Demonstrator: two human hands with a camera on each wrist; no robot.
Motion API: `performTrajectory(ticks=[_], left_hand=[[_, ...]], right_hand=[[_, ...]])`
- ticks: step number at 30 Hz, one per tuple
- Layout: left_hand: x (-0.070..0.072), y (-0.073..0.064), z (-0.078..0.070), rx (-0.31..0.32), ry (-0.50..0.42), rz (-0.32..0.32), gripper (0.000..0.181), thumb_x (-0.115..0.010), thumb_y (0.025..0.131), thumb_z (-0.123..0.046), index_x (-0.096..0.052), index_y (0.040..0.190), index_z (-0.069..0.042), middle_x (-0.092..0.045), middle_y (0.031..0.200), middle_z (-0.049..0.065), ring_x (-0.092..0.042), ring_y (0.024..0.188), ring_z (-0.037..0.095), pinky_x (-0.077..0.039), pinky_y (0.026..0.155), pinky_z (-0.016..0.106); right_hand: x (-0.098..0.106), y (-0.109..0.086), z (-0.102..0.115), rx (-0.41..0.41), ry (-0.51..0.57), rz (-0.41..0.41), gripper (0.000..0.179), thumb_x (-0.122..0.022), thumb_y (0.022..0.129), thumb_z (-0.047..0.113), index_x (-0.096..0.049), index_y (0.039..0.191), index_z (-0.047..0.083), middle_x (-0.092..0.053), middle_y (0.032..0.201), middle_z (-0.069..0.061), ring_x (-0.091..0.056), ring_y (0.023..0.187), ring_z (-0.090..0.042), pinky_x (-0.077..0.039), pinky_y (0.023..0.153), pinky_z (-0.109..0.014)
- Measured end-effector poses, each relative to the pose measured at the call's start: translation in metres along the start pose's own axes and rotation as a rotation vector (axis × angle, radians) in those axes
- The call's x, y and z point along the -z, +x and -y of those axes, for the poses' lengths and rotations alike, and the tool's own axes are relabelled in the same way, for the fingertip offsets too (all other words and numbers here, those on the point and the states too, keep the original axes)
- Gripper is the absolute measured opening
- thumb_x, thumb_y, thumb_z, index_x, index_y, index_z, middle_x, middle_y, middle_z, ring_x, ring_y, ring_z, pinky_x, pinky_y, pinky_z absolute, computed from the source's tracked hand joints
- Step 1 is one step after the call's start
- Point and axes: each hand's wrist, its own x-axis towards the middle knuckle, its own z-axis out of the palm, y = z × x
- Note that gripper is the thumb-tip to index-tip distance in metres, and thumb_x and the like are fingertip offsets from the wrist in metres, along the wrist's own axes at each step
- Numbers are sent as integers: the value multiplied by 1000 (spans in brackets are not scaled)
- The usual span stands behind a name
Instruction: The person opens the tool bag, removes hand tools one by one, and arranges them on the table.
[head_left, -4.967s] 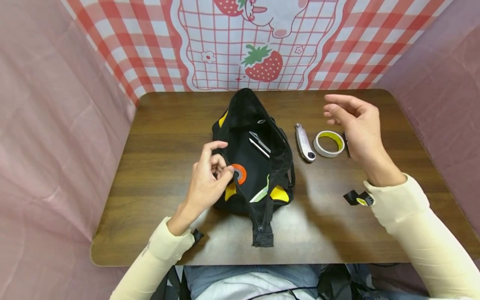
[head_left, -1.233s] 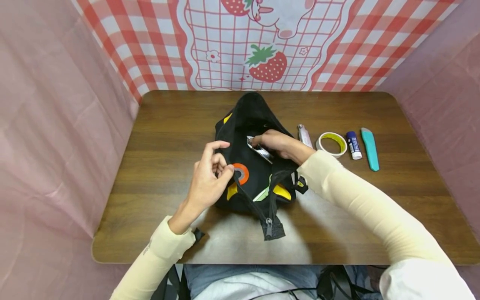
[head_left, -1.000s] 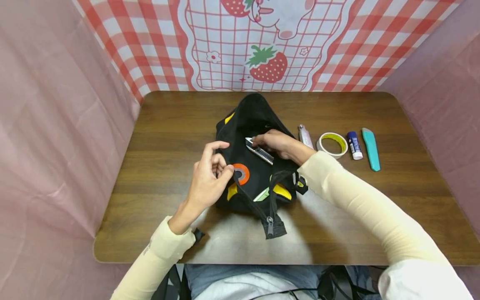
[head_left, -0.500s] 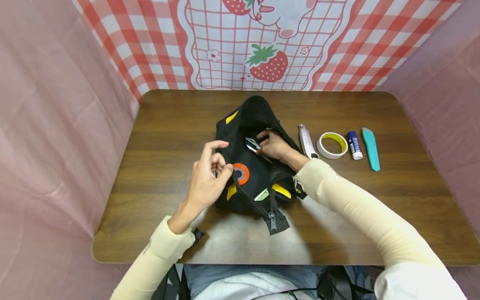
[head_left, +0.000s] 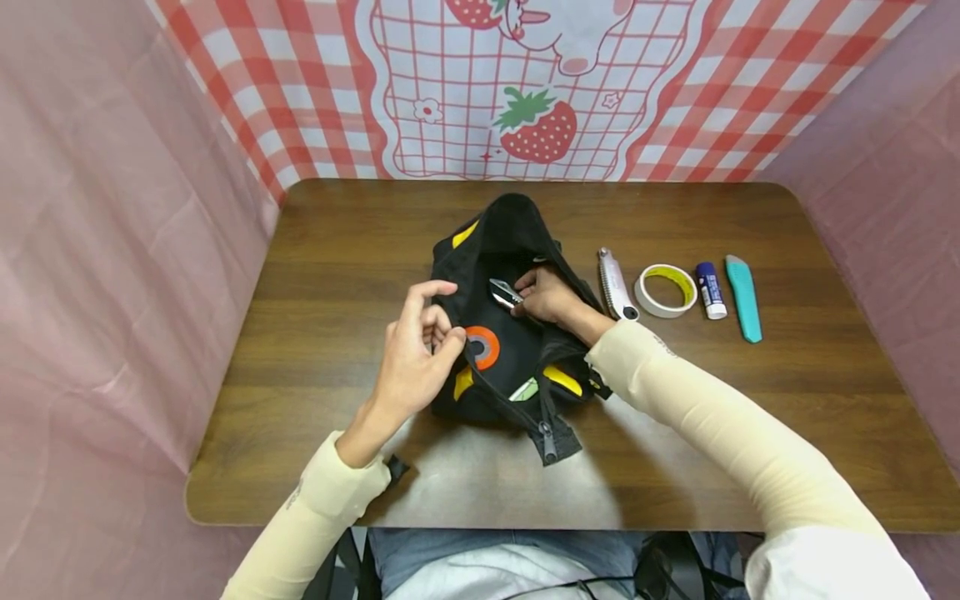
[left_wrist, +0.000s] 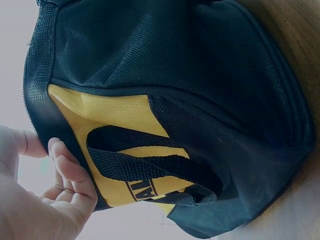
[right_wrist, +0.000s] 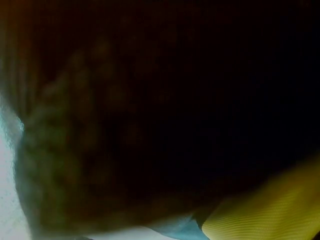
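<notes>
A black tool bag (head_left: 517, 221) with yellow patches stands unzipped in the middle of the table. My left hand (head_left: 416, 358) pinches its zippered edge, thumb and curled fingers gripping the rim in the left wrist view. Inside the bag, my right hand (head_left: 551, 296) has thumb and fingers around a silver-and-black utility knife (head_left: 502, 292), whose lower part is hidden by the hand. An orange tape roll (head_left: 483, 347) and a light-green item (head_left: 524, 389) also lie in the bag. The right wrist view is mostly dark, with a yellow bag patch (right_wrist: 270, 210) at its lower corner.
Right of the bag, a pale utility knife (head_left: 615, 287), a white tape roll (head_left: 645, 304) with yellow inside, a blue glue stick (head_left: 709, 290) and a teal cutter (head_left: 743, 298) lie in a row on the wooden table (head_left: 322, 250). A checked cloth hangs behind.
My right hand has gone from above the table's right side into the bag, then shifted slightly along the silver-and-black utility knife. The zipper end has swung right. My left hand keeps its hold.
</notes>
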Motion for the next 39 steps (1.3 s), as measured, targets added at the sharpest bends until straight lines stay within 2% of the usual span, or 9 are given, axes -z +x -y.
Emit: performTrajectory(ticks=[5,12,23,30,35,39], left_hand=[[1,0,0,7,-6,-3,48,-64,82,9,-52,128,3,-54,65,10,-47,54,18,-37,52,22],[1,-1,0,4,-10,-5,48,-63,81,10,-51,128,4,-53,65,10,-46,54,18,-38,52,22],[0,-1,-3,5,-5,-1,48,-63,82,11,-51,128,5,-53,65,11,-46,54,19,-37,52,23],[-5,-1,31,16,12,3,55,-66,83,8,-50,134,-3,-55,66,8,-47,54,20,-38,52,24],[-5,-1,36,8,20,-2,58,-67,84,4,-50,137,-11,-56,67,4,-48,55,17,-39,52,24],[-5,-1,36,12,14,-10,58,-66,84,1,-48,137,-13,-55,66,1,-48,55,15,-40,53,23]], right_hand=[[0,1,0,0,-44,-1,44,-80,76,-2,-69,118,-7,-67,107,-14,-56,89,-17,-43,72,-17],[0,2,-1,1,-46,28,42,-81,76,-1,-68,115,-7,-66,105,-13,-56,88,-18,-43,72,-18],[-1,0,1,44,-75,33,41,-82,73,-1,-67,111,-7,-65,96,-10,-57,85,-17,-44,71,-20],[2,0,2,27,-76,4,45,-81,75,0,-66,117,-6,-67,108,-16,-59,91,-20,-45,76,-21],[5,1,2,30,-69,20,52,-81,77,1,-66,126,-5,-68,123,-21,-60,97,-20,-47,80,-22],[7,1,2,50,-86,12,51,-81,77,4,-67,126,-6,-69,125,-20,-61,98,-22,-46,81,-22]])
